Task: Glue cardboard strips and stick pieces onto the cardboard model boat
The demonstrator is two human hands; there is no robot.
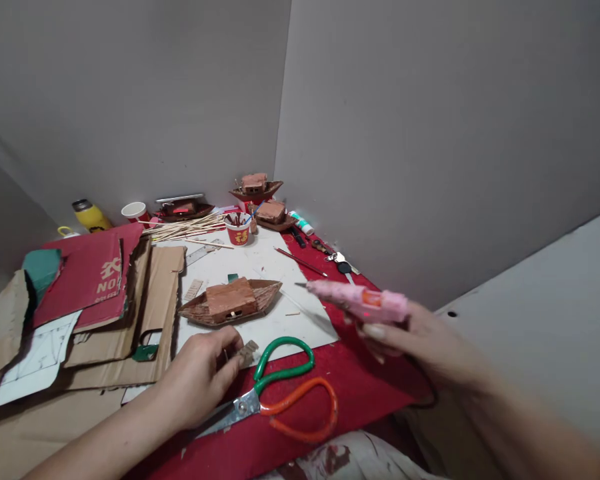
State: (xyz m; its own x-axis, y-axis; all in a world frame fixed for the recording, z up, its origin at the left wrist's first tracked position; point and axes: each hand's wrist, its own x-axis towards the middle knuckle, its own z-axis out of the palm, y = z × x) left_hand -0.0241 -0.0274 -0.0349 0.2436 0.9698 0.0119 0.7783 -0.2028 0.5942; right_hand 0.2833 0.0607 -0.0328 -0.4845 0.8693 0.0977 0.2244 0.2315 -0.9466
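Note:
My right hand [400,337] is wrapped round a pink hot glue gun [360,300], its nozzle pointing left over the edge of the white sheet [300,320]. Between the thumb and fingers of my left hand [210,370] is a small piece of cardboard [249,350]. Just beyond that hand lies a brown model boat [230,300] with a roofed cabin, resting on the sheet. Scissors [285,390] with one green and one orange handle lie beside my left hand, their blades partly hidden by it.
Cut cardboard sheets [155,287] are piled at the left. Toward the back are thin wooden sticks [185,227], a red paper cup [237,233], a yellow bottle [91,217] and more model boats [255,187]. A pencil [300,261] and keys [337,258] lie near the right wall.

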